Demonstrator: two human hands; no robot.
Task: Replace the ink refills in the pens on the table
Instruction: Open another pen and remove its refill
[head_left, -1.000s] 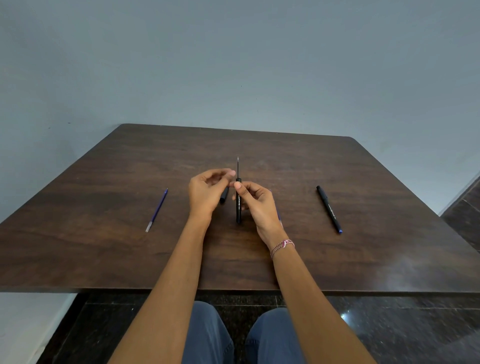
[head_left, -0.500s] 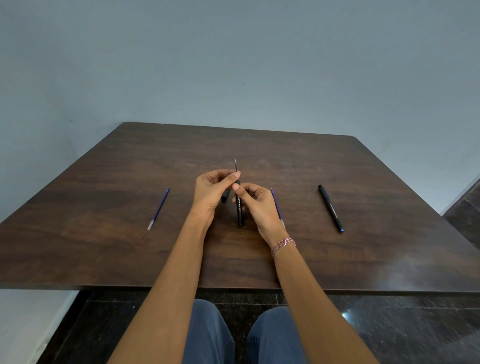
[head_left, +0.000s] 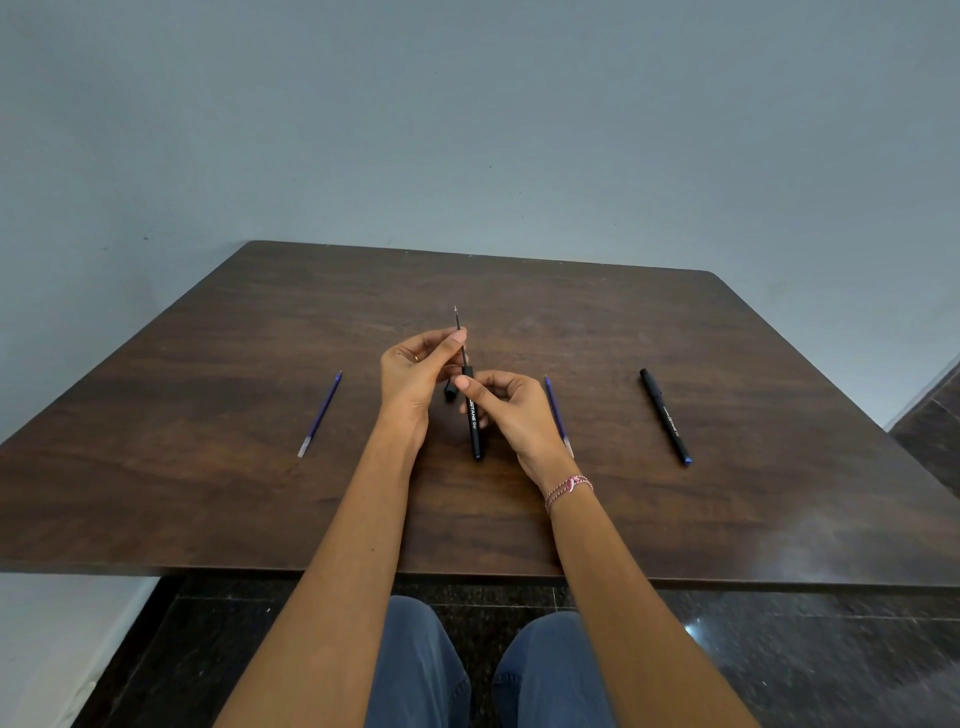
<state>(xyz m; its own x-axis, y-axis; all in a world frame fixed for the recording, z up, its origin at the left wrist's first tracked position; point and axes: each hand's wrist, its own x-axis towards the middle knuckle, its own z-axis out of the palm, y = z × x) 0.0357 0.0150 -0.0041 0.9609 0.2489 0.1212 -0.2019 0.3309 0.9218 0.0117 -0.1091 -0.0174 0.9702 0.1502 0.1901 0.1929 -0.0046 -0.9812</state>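
Black plastic, the pen barrel (head_left: 474, 421) stands nearly upright over the middle of the wooden table (head_left: 727, 493), its lower end close to the tabletop. The right hand (head_left: 511, 410) grips it near its open top, with the thumb curled across the front and the fingers wrapped behind. A thin dark refill (head_left: 459, 332) sticks up out of that top, and the left hand (head_left: 415, 374) pinches it between thumb tip and forefinger, its other fingers curled. A small black piece (head_left: 451, 391) shows under the left hand beside the barrel; whether the hand holds it I cannot tell. There are two pens: the held one and a second black pen (head_left: 666, 415) lying on the table well to the right. Two blue refills lie flat on the table: the left blue refill (head_left: 322, 413) well apart from the hands, and the right blue refill (head_left: 555, 402) just beside the right hand, partly hidden by it. White lettering on the held barrel reads "OCTANE Gel"; the second pen's lettering is too small to read.
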